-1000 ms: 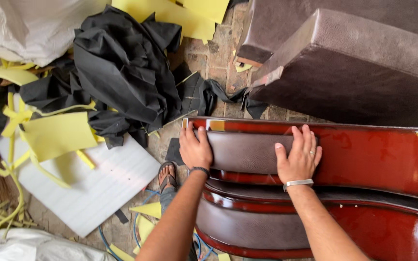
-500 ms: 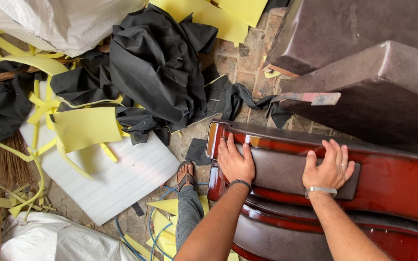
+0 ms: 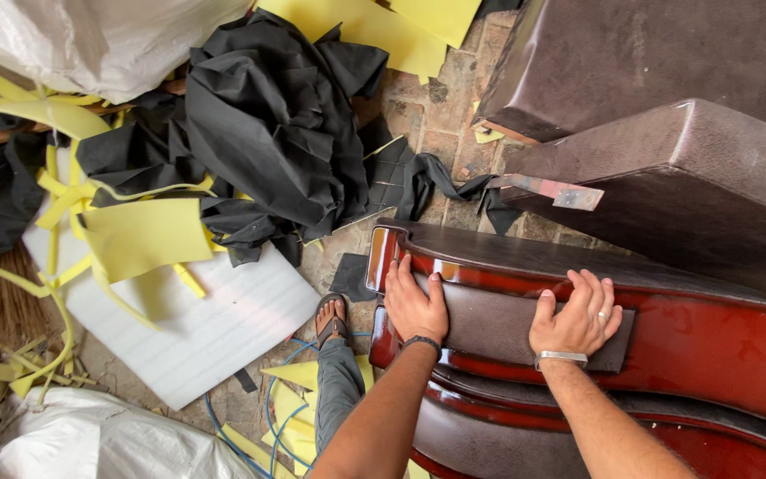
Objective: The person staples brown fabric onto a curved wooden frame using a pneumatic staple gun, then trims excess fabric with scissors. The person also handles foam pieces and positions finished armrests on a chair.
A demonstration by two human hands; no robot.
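Note:
Both of my hands press flat on a dark brown leather-like padded strip (image 3: 498, 324) that lies along a glossy red-brown wooden frame (image 3: 720, 346). My left hand (image 3: 414, 304) rests on the strip's left end, fingers together, a dark band on its wrist. My right hand (image 3: 575, 315) lies flat further right with fingers spread, a ring on one finger and a metal bracelet at the wrist. Below the frame runs a second curved red-brown piece with brown padding (image 3: 480, 439).
Brown upholstered cushions (image 3: 667, 106) with a metal bracket (image 3: 551, 191) stand behind the frame. Black fabric (image 3: 268, 124), yellow foam scraps (image 3: 139, 235), a white foam sheet (image 3: 197, 333) and white sacks (image 3: 90, 439) cover the brick floor. My sandalled foot (image 3: 332, 321) stands beside blue cord (image 3: 268, 417).
My hands have slid slightly along the padded strip while still pressing on it. The view has shifted, so the frame and hands now sit lower and further right.

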